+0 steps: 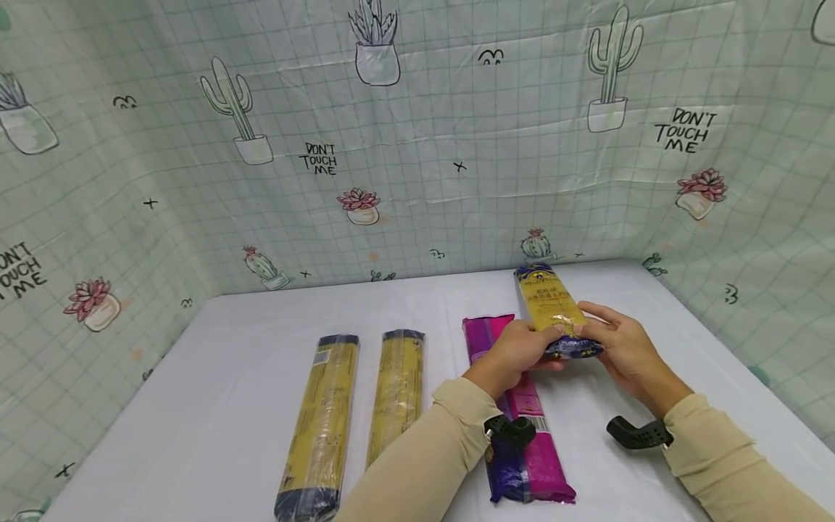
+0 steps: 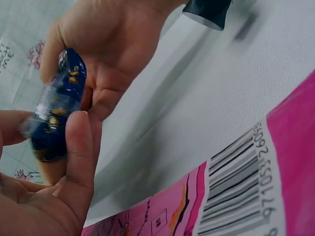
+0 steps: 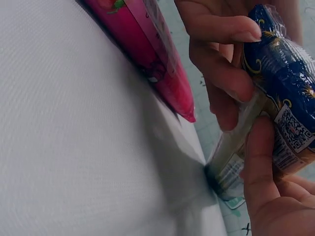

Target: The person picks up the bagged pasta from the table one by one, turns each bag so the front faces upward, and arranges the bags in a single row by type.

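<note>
A yellow and blue plastic pack of spaghetti (image 1: 551, 299) is tilted at the right back of the table, with its near end raised toward me. My left hand (image 1: 517, 346) grips the left side of that near end, thumb on top and fingers underneath. On the other side my right hand (image 1: 629, 357) holds the same end, its thumb also on the upper face. The left wrist view shows the blue end of the pack (image 2: 56, 115) between both hands. A QR code and part of a barcode show on the pack (image 3: 290, 123) in the right wrist view.
Under my left forearm lies a pink and purple packet (image 1: 546, 457) with a barcode. Two yellow packs with dark blue ends, one at far left (image 1: 320, 420) and one beside it (image 1: 399, 377), lie lengthwise on the white table (image 1: 215, 406). A cactus-print cloth (image 1: 417, 145) hangs behind.
</note>
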The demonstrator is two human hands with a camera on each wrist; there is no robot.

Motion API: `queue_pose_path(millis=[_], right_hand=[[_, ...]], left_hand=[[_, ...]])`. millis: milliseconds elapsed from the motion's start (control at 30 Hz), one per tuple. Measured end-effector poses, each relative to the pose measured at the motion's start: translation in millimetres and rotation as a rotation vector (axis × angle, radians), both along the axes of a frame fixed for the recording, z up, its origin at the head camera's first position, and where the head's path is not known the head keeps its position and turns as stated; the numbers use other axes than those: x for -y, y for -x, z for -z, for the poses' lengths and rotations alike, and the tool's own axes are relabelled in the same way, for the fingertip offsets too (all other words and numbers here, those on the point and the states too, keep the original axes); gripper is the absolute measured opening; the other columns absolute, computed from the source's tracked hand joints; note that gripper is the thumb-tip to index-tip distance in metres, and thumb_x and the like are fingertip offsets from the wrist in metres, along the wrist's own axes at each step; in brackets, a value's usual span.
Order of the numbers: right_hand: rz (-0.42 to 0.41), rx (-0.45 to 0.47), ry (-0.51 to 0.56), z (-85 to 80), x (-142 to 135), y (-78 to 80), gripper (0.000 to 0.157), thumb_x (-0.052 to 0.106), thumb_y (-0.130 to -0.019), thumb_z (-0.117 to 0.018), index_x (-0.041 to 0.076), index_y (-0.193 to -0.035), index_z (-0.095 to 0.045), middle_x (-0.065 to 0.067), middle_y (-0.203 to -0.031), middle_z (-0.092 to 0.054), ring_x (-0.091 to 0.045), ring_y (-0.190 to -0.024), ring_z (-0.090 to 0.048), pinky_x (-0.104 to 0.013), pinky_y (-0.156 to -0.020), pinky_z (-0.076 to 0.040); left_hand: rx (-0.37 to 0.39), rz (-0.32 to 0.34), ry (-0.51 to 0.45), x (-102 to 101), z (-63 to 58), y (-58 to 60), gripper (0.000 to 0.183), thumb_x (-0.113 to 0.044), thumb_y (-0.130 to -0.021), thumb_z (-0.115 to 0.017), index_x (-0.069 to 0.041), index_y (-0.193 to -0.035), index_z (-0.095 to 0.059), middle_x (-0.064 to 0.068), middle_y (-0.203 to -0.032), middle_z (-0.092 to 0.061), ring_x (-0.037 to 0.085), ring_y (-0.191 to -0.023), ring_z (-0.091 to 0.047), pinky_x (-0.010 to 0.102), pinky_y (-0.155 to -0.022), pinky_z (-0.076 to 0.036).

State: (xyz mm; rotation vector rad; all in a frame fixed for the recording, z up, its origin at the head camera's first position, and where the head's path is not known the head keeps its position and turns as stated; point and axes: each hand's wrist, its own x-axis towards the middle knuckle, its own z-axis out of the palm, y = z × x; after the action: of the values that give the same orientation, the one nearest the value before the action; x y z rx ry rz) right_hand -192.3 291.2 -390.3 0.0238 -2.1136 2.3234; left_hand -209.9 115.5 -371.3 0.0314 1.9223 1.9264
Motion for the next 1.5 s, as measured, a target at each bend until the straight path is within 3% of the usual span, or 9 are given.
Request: queue_pose_path(millis=[200,267,400,533,667,900,1167,1367,1500], right_hand=[[0.065,0.013,-0.036,5.6,-4,3.1,0.075,0.004,-0.098,-0.062,-0.011,-0.155,-0.016,0.015,-0.097,-0.065,0.001,-0.09,-0.064,-0.019,-0.077,-0.055],[0.095,0.006,-0.124,7.3,-5,3.4,0.07,0.005,-0.098,-0.061,-0.011,-0.153,-0.021,0.014,-0.096,-0.065,0.003,-0.089,-0.063,-0.019,-0.076,-0.055],[0.138,-0.02,-0.312,9.9,-2,3.5,0.059,0.007,-0.099,-0.06,-0.01,-0.148,-0.035,-0.014,-0.114,-0.068,0.004,-0.087,-0.062,-0.019,-0.073,-0.054],[0.146,-0.012,-0.399,12.1,1,1.4,0.052,0.006,-0.098,-0.059,-0.009,-0.144,-0.041,-0.035,-0.132,-0.054,0.005,-0.087,-0.06,-0.019,-0.073,-0.054],[0.125,-0.002,-0.489,13.7,0,-0.2,0.049,0.007,-0.097,-0.059,-0.008,-0.142,-0.045,-0.036,-0.134,-0.052,-0.001,-0.09,-0.06,-0.019,-0.073,-0.052],[0.054,-0.089,-0.706,12.6,-2,-0.9,0.046,0.01,-0.096,-0.06,-0.007,-0.138,-0.051,-0.036,-0.128,-0.057,-0.033,-0.106,-0.063,-0.02,-0.074,-0.051],[0.018,-0.091,-0.792,14.4,-5,1.9,0.047,0.014,-0.097,-0.062,-0.006,-0.138,-0.049,-0.033,-0.127,-0.059,-0.04,-0.113,-0.061,-0.04,-0.086,-0.053],[0.036,-0.092,-0.803,10.4,-6,2.0,0.049,0.015,-0.098,-0.06,-0.007,-0.141,-0.046,-0.035,-0.131,-0.055,-0.046,-0.117,-0.058,-0.051,-0.09,-0.052],[0.119,-0.098,-0.827,5.0,-6,2.5,0.05,0.022,-0.1,-0.057,-0.007,-0.14,-0.047,-0.036,-0.133,-0.052,-0.05,-0.119,-0.054,-0.057,-0.089,-0.051]], left_hand=[[0.014,0.019,0.011,-1,-4.8,-2.4,0.013,-0.009,-0.097,-0.063,0.002,-0.102,-0.068,0.009,-0.082,-0.069,0.03,-0.075,-0.073,0.038,-0.071,-0.06],[0.006,0.012,0.02,-2,-5.8,-3.5,0.012,-0.008,-0.096,-0.063,0.002,-0.101,-0.068,0.009,-0.082,-0.069,0.032,-0.076,-0.073,0.039,-0.072,-0.06],[-0.009,-0.022,0.048,-2,-6.5,-6.7,0.012,-0.006,-0.094,-0.063,0.002,-0.1,-0.069,0.008,-0.082,-0.068,0.036,-0.078,-0.073,0.042,-0.074,-0.059],[0.016,-0.023,0.026,1,-3.5,-10.3,0.016,-0.008,-0.094,-0.063,0.001,-0.105,-0.071,0.008,-0.085,-0.071,0.04,-0.085,-0.072,0.041,-0.078,-0.058],[0.05,0.023,-0.036,7,-0.9,-11.7,0.019,-0.009,-0.095,-0.062,0.003,-0.108,-0.07,0.008,-0.097,-0.068,0.037,-0.088,-0.071,0.042,-0.075,-0.059],[0.046,0.061,-0.021,15,-2.9,-12.0,0.022,-0.011,-0.094,-0.064,0.003,-0.11,-0.068,0.014,-0.105,-0.06,0.034,-0.089,-0.067,0.044,-0.072,-0.06],[0.059,0.112,-0.013,23,-3.2,-12.3,0.033,-0.015,-0.095,-0.066,0.004,-0.121,-0.064,0.019,-0.114,-0.063,0.036,-0.094,-0.066,0.046,-0.075,-0.059],[-0.033,0.243,-0.047,39,-10.8,-12.1,0.031,-0.021,-0.099,-0.063,0.001,-0.122,-0.064,0.013,-0.109,-0.07,0.034,-0.096,-0.07,0.046,-0.08,-0.059],[-0.114,0.298,-0.048,53,-17.4,-16.4,0.031,-0.02,-0.101,-0.061,0.001,-0.124,-0.064,0.009,-0.104,-0.073,0.03,-0.096,-0.072,0.047,-0.082,-0.058]])
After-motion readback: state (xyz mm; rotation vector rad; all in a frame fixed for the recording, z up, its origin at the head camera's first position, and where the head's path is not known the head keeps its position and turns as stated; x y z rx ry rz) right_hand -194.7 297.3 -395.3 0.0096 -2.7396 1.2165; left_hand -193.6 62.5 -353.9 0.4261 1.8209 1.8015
